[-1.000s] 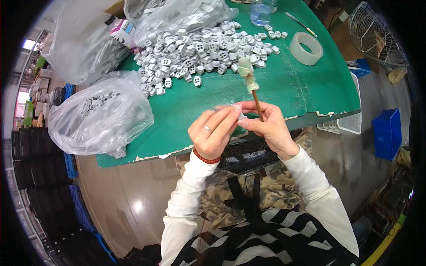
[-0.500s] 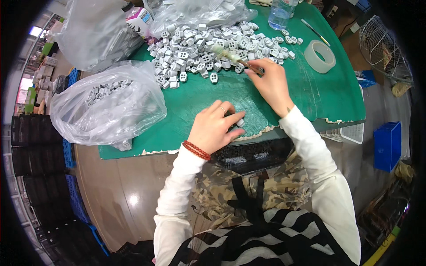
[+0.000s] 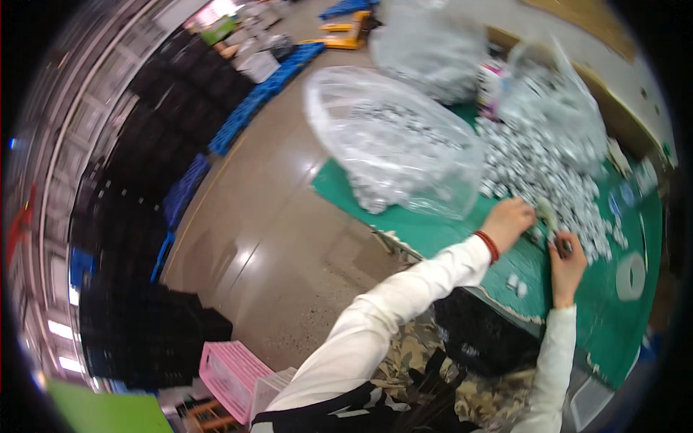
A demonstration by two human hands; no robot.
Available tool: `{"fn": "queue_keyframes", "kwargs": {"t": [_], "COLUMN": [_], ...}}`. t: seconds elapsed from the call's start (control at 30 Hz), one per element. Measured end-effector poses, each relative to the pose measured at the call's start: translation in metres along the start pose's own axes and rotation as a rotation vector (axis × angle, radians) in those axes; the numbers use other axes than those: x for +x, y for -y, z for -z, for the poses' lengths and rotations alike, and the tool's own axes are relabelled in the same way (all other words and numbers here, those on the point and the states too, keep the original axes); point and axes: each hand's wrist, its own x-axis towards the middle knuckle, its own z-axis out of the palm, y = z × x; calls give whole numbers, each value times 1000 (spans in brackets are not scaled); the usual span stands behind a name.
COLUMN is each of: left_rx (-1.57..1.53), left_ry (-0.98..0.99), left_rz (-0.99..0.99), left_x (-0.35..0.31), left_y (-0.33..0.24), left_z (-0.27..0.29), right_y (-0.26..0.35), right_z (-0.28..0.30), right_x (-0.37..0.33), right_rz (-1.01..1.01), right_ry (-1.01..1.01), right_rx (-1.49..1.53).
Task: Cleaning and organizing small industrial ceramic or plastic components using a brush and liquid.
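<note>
My right hand (image 3: 569, 263) is closed round the handle of a small brush, and its pale bristle tip (image 3: 546, 213) points at the heap. My left hand (image 3: 507, 224) is just left of the bristles, fingers bent together at the edge of the heap; blur hides what they hold. A large heap of small grey plastic parts (image 3: 516, 162) lies beyond both hands on the green table mat (image 3: 433, 234). A few loose grey parts (image 3: 516, 284) sit on the mat between my wrists, near the front edge.
An open clear plastic bag (image 3: 390, 137) of grey parts lies left of the heap. More bags (image 3: 429, 50) and a pink-and-white bottle (image 3: 491, 86) stand behind. A tape roll (image 3: 631, 276) is at the right. A black container (image 3: 480, 335) sits below the table edge; a pink crate (image 3: 234, 375) is at lower left.
My view has swung left, so the table now appears at the right. My left hand has left the front edge and come up to the heap beside the brush. Loose parts there are uncovered.
</note>
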Motion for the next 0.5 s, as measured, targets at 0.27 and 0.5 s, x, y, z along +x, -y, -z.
{"fn": "queue_keyframes", "kwargs": {"t": [0.27, 0.5], "left_rx": [-659, -257], "left_ry": [428, 256], "left_rz": [395, 56], "left_x": [-43, -53], "left_y": [-4, -8], "left_z": [102, 49], "right_y": [8, 15], "right_z": [62, 68], "right_x": [-53, -69], "right_rz": [69, -15], "right_ry": [174, 16], "right_rx": [-267, -243]}}
